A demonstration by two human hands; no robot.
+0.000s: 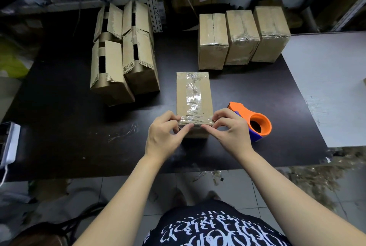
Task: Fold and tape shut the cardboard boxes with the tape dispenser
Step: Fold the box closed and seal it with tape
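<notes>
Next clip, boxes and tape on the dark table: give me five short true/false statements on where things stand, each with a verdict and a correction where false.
1. Both hands press on the near edge of the center box. True: left hand and right hand pinch the tape there.
2. The right hand holds the tape dispenser. False: it sits on the table, beside that hand.
3. Three taped boxes stand in a row at the far right. True.
4. The boxes at the far left are sealed. False: their flaps stand open.
5. The center box has no tape on top. False: a clear strip runs along it.
</notes>
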